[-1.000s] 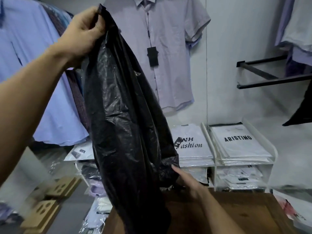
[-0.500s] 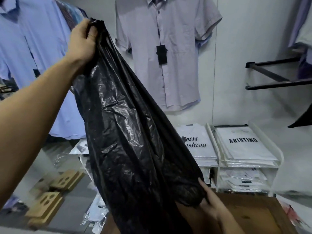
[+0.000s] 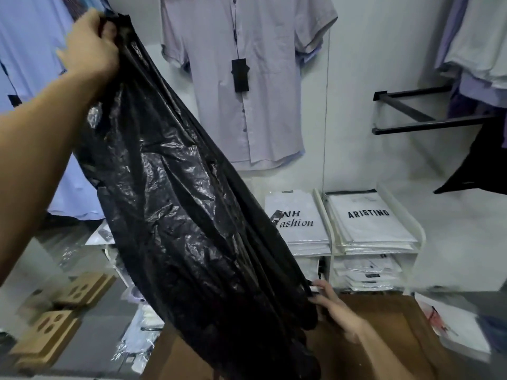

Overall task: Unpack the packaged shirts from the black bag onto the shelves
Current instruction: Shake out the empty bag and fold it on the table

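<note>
Left hand (image 3: 87, 48) grips the black bag (image 3: 178, 201) high; right hand (image 3: 333, 305) pinches its lower edge. Thin plastic could tear between them.

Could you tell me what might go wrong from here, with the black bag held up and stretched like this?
1. The left hand grips the top of the black bag while the right hand holds its lower edge; the thin, crumpled plastic, pulled taut between them, might tear.
2. The bag hangs close to the packaged shirts on the white shelves; a swing could perhaps brush the stacks askew.
</note>
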Demonstrator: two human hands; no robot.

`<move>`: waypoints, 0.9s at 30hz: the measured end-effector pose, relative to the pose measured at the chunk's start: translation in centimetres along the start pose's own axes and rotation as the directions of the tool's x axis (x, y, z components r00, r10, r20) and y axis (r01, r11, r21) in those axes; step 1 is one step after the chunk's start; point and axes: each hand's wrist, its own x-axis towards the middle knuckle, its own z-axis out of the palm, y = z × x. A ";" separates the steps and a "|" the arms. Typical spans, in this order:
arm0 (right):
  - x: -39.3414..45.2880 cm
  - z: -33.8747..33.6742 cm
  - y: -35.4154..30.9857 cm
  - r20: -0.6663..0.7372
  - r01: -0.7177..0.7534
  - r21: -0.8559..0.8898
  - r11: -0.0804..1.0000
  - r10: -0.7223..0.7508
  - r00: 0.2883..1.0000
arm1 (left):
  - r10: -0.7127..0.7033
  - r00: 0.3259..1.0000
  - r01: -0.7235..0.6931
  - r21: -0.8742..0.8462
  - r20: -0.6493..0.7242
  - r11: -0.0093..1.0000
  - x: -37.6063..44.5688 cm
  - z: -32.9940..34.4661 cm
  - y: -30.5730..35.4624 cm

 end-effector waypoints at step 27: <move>3.8 6.5 0.4 0.134 0.193 -0.754 0.627 -0.140 0.981 | -0.051 0.998 0.055 0.277 -0.019 0.959 -0.4 2.0 8.7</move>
